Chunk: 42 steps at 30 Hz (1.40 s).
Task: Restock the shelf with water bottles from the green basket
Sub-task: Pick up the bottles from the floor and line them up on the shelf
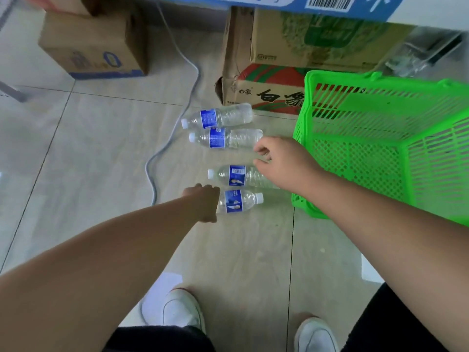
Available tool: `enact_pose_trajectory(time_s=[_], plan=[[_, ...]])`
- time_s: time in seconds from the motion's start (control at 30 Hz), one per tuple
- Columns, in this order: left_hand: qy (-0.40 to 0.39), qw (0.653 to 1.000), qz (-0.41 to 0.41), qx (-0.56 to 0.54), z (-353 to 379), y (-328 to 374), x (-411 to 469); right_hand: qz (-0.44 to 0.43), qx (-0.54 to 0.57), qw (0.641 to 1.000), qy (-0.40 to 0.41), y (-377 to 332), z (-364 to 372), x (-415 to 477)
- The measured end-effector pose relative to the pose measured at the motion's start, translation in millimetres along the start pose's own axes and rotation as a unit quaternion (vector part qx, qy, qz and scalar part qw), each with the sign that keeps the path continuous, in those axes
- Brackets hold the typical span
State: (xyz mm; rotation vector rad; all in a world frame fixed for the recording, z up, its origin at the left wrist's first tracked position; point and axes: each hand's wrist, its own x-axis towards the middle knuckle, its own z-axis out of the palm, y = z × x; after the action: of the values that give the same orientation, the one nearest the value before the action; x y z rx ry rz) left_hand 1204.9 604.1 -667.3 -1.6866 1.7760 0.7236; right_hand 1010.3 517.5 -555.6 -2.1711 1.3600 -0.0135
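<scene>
Several clear water bottles with blue labels lie on their sides on the tiled floor. My left hand grips the base end of the nearest bottle, whose cap points right. My right hand hovers with fingers apart just above the bottle beside it, covering that bottle's base end. Two more bottles lie farther away, side by side, caps to the left. The green basket lies tipped on its side at the right, its mouth toward the bottles, with nothing visible inside. No shelf is in view.
Cardboard boxes stand behind the bottles and the basket, another box at the back left. A grey cable snakes across the floor left of the bottles. My white shoes are at the bottom.
</scene>
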Motion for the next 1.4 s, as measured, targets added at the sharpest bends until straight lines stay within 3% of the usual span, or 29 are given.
enact_pose_trajectory(time_s=[0.23, 0.43, 0.77, 0.93, 1.1, 1.2, 1.3, 1.4], plan=[[0.039, 0.998, -0.036, 0.043, 30, 21, 12, 0.016, 0.018, 0.999, -0.022, 6, 1, -5], [0.074, 0.994, -0.007, 0.085, 32, 15, 14, 0.035, 0.056, 0.997, -0.036, 5, 2, -5], [0.022, 0.991, 0.008, -0.134, -32, -25, -40, 0.081, 0.181, 0.979, -0.038, -6, -11, 17], [0.088, 0.929, 0.024, -0.359, -88, -50, -87, 0.134, 0.343, 0.93, -0.014, -42, -27, 21], [0.129, 0.855, 0.096, -0.493, -163, -57, -134, 0.058, 0.435, 0.891, -0.117, -70, -50, 6], [0.129, 0.805, 0.136, -0.563, -211, -55, -170, 0.019, 0.465, 0.875, -0.136, -88, -63, -9], [0.138, 0.777, 0.143, -0.597, -256, -50, -220, -0.003, 0.489, 0.868, -0.085, -122, -100, -32], [0.171, 0.75, 0.127, -0.626, -307, -37, -286, -0.016, 0.486, 0.874, 0.018, -172, -161, -62]])
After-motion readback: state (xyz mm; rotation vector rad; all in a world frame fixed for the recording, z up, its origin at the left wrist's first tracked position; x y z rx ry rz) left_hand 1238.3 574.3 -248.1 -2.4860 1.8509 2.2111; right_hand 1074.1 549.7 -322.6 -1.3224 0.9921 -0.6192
